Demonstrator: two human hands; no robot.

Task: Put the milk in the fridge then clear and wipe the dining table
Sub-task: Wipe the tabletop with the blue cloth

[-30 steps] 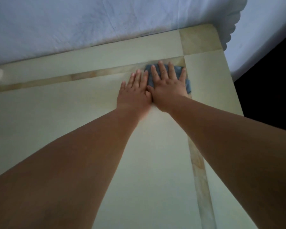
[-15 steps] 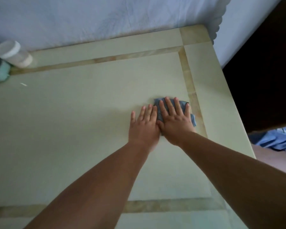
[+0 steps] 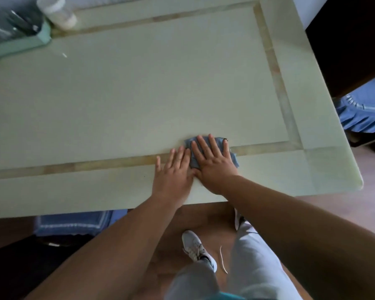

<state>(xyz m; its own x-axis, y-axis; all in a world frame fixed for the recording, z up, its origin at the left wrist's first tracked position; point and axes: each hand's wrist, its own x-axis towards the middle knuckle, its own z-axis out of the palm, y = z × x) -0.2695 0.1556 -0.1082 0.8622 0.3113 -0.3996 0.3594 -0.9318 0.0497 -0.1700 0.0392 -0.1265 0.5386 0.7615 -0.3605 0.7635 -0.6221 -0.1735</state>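
A pale green dining table point(image 3: 128, 100) with tan inlay strips fills the view. A small blue cloth point(image 3: 218, 141) lies near the table's front edge, right of centre, across the front inlay strip. My right hand point(image 3: 214, 167) presses flat on the cloth with fingers spread and covers most of it. My left hand point(image 3: 173, 172) lies flat on the table beside it, thumb side against my right hand, fingertips at the cloth's left edge. No milk is in view.
A mint-green tray point(image 3: 20, 47) holding dark items sits at the far left corner, with a white-lidded jar point(image 3: 56, 11) behind it. A small white scrap point(image 3: 64, 55) lies near the tray. Blue-cushioned chairs stand at the right point(image 3: 364, 113) and under the front edge point(image 3: 74, 221).
Both hands have dragged the cloth from the far right corner back to the near edge. The view has tilted down, now showing the table's front edge, my legs and the floor.
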